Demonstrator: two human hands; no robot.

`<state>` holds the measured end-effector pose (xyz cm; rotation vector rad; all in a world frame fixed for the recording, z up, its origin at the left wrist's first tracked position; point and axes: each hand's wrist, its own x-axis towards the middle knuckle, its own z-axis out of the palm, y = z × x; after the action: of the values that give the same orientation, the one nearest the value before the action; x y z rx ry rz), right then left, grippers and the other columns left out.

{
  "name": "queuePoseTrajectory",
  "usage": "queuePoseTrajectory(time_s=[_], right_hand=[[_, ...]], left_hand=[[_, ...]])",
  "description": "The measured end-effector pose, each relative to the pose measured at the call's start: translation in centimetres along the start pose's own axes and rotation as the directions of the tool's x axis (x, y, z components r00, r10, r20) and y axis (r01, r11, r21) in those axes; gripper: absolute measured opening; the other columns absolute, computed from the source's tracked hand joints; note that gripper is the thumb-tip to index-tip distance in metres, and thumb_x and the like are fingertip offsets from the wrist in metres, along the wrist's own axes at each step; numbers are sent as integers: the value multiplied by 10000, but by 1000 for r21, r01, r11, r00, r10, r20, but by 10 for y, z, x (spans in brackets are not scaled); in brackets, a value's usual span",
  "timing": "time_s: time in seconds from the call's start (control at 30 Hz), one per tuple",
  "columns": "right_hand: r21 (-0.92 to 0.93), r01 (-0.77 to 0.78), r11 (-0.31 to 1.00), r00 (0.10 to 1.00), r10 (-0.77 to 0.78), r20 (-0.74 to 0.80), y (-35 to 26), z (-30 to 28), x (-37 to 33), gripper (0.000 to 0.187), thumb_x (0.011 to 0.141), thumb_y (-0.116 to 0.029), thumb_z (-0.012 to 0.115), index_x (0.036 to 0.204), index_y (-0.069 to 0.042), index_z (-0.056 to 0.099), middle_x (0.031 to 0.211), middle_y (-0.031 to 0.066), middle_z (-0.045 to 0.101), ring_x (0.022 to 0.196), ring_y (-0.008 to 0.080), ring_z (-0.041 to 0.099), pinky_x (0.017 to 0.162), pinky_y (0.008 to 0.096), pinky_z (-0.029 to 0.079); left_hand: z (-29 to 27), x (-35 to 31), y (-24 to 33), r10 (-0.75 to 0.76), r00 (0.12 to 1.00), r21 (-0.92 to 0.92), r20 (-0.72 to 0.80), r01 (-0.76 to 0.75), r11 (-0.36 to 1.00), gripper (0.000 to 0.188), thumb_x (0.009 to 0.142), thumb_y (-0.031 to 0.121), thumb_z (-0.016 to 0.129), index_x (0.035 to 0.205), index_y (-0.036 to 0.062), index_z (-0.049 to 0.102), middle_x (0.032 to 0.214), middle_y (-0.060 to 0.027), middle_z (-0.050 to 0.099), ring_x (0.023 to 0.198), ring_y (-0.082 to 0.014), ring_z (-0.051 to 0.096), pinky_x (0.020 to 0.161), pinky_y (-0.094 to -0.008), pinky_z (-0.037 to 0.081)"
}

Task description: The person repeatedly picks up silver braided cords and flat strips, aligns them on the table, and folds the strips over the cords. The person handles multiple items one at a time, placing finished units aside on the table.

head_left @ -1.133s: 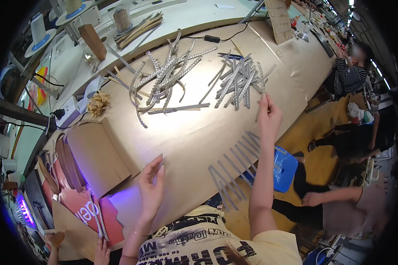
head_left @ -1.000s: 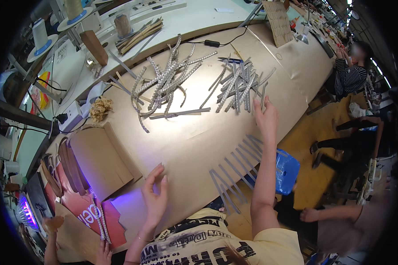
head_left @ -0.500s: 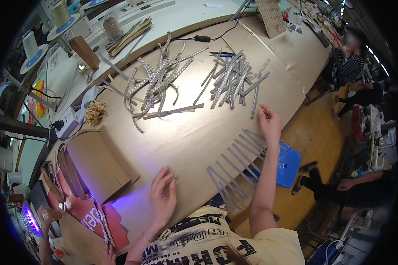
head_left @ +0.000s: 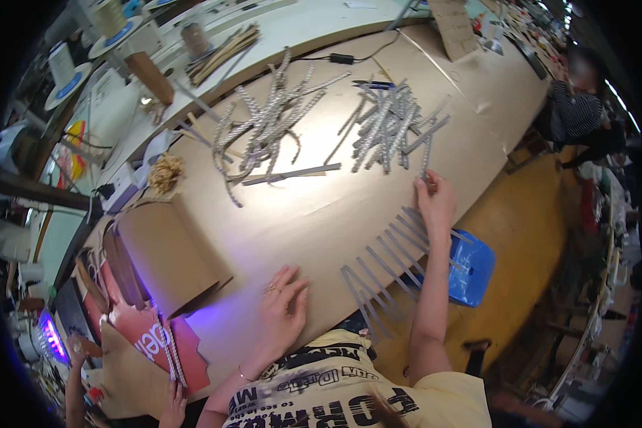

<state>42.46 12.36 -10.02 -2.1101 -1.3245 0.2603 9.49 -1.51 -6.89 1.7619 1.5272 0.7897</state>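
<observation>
My right hand point(head_left: 436, 202) reaches out near the table's right edge, its fingertips pinching the near end of a glittery silver strip point(head_left: 426, 158) that trails from a pile of similar strips point(head_left: 392, 121). Just below that hand, a row of flat grey strips point(head_left: 385, 265) lies side by side, overhanging the table edge. My left hand point(head_left: 282, 308) rests flat on the brown paper table cover point(head_left: 314, 214) close to my body, fingers spread and holding nothing. A second, looser pile of silver braided strips point(head_left: 267, 128) lies farther left.
A folded cardboard piece point(head_left: 165, 253) lies at my left, with a bundle of tan fibre point(head_left: 165, 171) beyond it. Thread cones point(head_left: 150, 77) and tools stand along the far white bench. A blue stool point(head_left: 471, 267) sits under the right edge. Another person point(head_left: 574, 107) sits at the far right.
My right hand has drawn back a little toward the table edge with the strip end. My left hand has settled flat on the paper, slightly nearer the middle.
</observation>
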Motion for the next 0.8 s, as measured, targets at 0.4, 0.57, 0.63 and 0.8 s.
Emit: queuePoseTrajectory(time_s=[0.4,0.57,0.63,0.8], right_hand=[[132,507,852,812,-523,260,-128,46,-53,480,895,-253,686,1329,-85,565,1260,168,537,1110,331,550,929,417,484],[285,509,812,764,-579,285,-166,90,-18,363,904,-148,632,1257,-66,614,1117,167,591,995,321,603,877,415,500],[222,597,771,774,-626,93,-172,107,21,313,866,-69,640,1178,-54,660,979,168,643,754,276,671,733,380,523],[292,159,943,846,-283,452,-169,142,82,515,878,-240,686,1297,32,560,909,173,705,789,262,713,747,359,558]], left_hand=[[-14,7,-31,16,998,191,-66,-3,982,402,907,129,646,1299,70,580,1501,-213,393,1406,-401,351,1131,-482,315],[-39,13,-18,-111,990,125,-91,122,985,448,904,189,662,1331,96,561,1518,-243,344,1421,-418,311,1136,-500,302],[-67,13,-4,-48,998,50,-33,50,998,453,898,204,670,1327,102,565,1514,-231,359,1413,-412,332,1131,-496,315],[-156,81,9,140,988,185,61,-149,971,458,871,186,689,1309,93,592,1458,-168,482,1320,-359,483,1093,-446,378]])
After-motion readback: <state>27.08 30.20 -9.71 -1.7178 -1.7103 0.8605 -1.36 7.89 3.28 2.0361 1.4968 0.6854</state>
